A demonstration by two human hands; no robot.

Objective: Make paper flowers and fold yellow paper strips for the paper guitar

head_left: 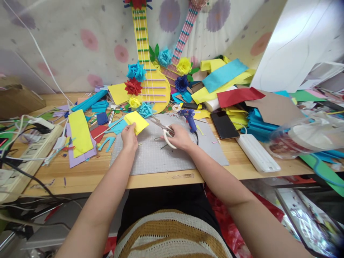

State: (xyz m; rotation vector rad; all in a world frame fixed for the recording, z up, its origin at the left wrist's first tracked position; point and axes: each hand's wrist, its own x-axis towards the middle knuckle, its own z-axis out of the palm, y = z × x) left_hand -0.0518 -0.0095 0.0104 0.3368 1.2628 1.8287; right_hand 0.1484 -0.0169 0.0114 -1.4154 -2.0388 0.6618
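A folded piece of yellow paper [140,122] is pinched in my left hand [129,137], raised over the left part of the grey cutting mat [156,161]. My right hand [179,137] grips white-handled scissors [169,140] by the loops. Their metal blades point up and to the left, toward the paper, and look slightly parted. Paper and blade tips are close together; whether they touch I cannot tell. Just beyond my right hand a blue hot glue gun [189,118] lies on the mat.
Two paper-flowered guitar shapes, one yellow [161,94] and one pink, lean on the back curtain. A black phone [224,124] and a white power strip [258,153] lie right. Coloured paper is heaped at the back right. At left are yellow strips [80,132] and a cabled socket strip [32,157].
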